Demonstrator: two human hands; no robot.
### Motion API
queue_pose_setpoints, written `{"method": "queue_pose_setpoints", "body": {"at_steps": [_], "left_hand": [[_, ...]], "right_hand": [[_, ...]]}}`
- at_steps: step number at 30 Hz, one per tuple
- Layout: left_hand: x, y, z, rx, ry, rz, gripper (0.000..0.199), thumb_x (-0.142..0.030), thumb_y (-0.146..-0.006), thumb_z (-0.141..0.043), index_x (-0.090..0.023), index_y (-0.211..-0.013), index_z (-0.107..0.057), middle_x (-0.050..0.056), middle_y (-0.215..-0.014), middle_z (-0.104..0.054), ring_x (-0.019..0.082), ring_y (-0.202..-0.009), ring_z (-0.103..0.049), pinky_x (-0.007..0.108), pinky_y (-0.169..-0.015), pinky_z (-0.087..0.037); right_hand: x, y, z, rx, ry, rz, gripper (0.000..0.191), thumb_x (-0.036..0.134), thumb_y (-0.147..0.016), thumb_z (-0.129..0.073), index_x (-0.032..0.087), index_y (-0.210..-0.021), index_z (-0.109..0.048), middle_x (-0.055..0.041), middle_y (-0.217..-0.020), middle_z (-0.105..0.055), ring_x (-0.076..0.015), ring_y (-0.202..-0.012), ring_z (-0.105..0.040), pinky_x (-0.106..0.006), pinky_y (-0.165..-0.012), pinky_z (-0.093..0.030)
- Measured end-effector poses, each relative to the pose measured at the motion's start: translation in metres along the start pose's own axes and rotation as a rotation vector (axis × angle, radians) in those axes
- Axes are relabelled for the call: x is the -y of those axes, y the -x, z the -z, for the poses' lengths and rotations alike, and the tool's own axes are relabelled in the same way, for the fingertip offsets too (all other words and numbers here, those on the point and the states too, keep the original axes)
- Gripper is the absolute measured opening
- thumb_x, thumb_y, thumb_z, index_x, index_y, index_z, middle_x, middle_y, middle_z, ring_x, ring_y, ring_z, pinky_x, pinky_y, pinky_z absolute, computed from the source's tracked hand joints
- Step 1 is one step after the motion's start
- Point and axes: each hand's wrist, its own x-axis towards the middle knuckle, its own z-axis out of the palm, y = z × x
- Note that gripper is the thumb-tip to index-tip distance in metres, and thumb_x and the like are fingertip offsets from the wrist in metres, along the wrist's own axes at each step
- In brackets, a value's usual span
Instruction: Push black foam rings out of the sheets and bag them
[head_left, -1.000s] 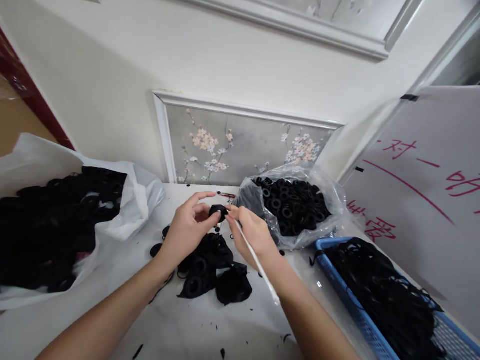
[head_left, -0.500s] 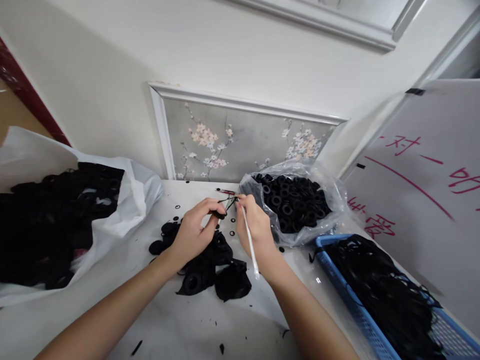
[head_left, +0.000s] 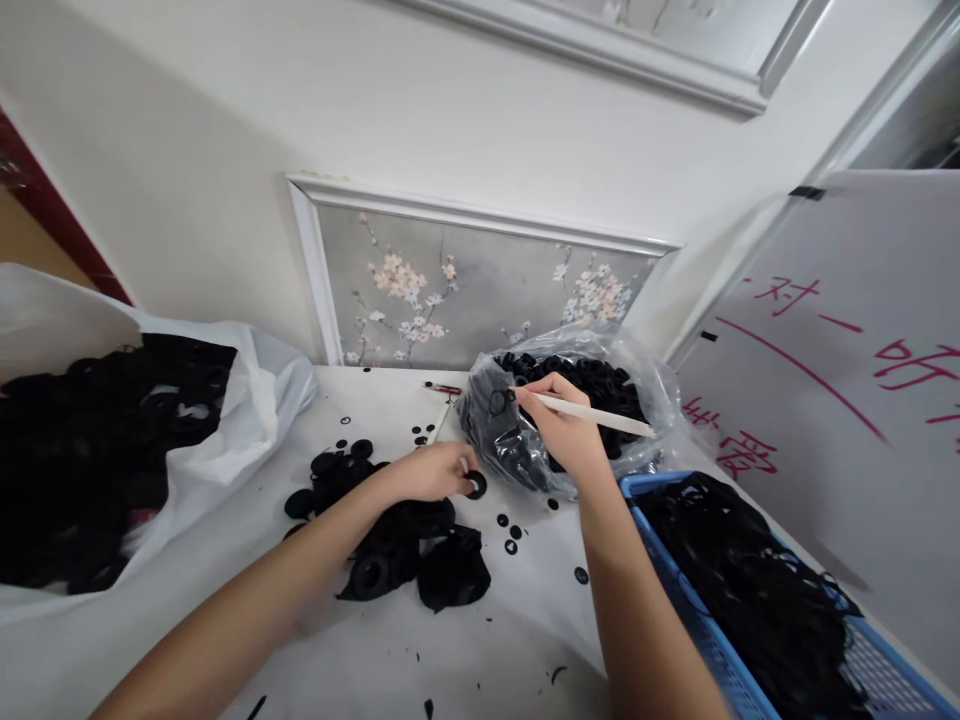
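My left hand [head_left: 431, 472] is closed on a black rubber ring [head_left: 475, 485], pinched at its fingertips low over the table. Across my right hand [head_left: 566, 420] lies a slim white stick-like tool [head_left: 611, 418], its long end pointing right. A small dark bit shows by the right fingertips, too small to name. This hand is over the clear plastic bag [head_left: 517, 465] of black rings [head_left: 600, 375]. Under and beside my left forearm is a pile of black rings and ragged black sheets [head_left: 454, 570].
At left stands a white bag [head_left: 255, 400] full of black pieces. A blue basket [head_left: 705, 610] of black strips is at right. Small black discs [head_left: 516, 533] and scraps lie about the white table [head_left: 360, 670]. A small red-and-dark tool [head_left: 442, 388] lies near the wall.
My hands have moved apart. The right one went right, over the clear bag, and its white tool swung from pointing down to pointing right. My left hand came down and right with a ring.
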Motion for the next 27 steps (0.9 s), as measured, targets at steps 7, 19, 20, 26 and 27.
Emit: {"method": "queue_pose_setpoints", "body": {"at_steps": [7,19,20,26,27], "left_hand": [[0.001,-0.022,-0.001,-0.038,-0.176,-0.016,0.026,-0.026,-0.067,-0.069,-0.021,-0.093,-0.070,0.004,-0.093,-0.073,0.022,-0.082,-0.065,0.026,-0.071,-0.046],[0.030,0.129,-0.029,-0.505,-0.482,-0.520,0.013,-0.029,-0.090,-0.059,-0.018,-0.085,-0.058,0.002,-0.080,-0.063,0.015,-0.073,-0.057,0.026,-0.068,-0.046],[0.032,0.131,-0.041,-0.432,-0.573,-0.606,0.009,-0.024,-0.091,-0.057,-0.017,-0.096,-0.061,0.005,-0.090,-0.067,0.018,-0.082,-0.060,0.029,-0.075,-0.047],[0.043,0.131,-0.051,-0.454,-0.652,-0.833,0.028,-0.013,-0.088,-0.052,-0.018,-0.115,-0.059,0.009,-0.111,-0.069,0.024,-0.111,-0.060,0.039,-0.095,-0.045],[0.047,0.130,-0.040,-0.519,-0.527,-0.820,0.024,-0.014,-0.089,-0.050,-0.020,-0.111,-0.059,0.008,-0.106,-0.070,0.023,-0.108,-0.061,0.038,-0.095,-0.046]], "right_hand": [[0.006,0.006,-0.005,0.231,-0.051,-0.027,0.022,0.040,-0.081,-0.064,0.019,-0.076,-0.057,0.0043,-0.061,-0.053,-0.0109,-0.055,-0.041,-0.024,-0.052,-0.031],[0.019,0.025,-0.030,0.343,0.188,-0.042,0.017,0.037,-0.083,-0.062,0.021,-0.077,-0.063,0.0044,-0.058,-0.055,-0.0123,-0.056,-0.047,-0.025,-0.056,-0.036],[0.020,0.027,-0.032,0.350,0.208,-0.028,0.016,0.036,-0.083,-0.061,0.021,-0.078,-0.063,0.0044,-0.059,-0.056,-0.0125,-0.056,-0.048,-0.025,-0.057,-0.036],[0.020,0.039,-0.035,0.441,0.187,0.013,0.029,0.040,-0.097,-0.040,0.023,-0.097,-0.064,-0.0004,-0.076,-0.070,-0.0142,-0.064,-0.061,-0.026,-0.064,-0.043],[0.019,0.042,-0.037,0.465,0.201,0.016,0.034,0.042,-0.098,-0.036,0.023,-0.093,-0.063,-0.0014,-0.076,-0.070,-0.0150,-0.064,-0.061,-0.026,-0.064,-0.043]]}}
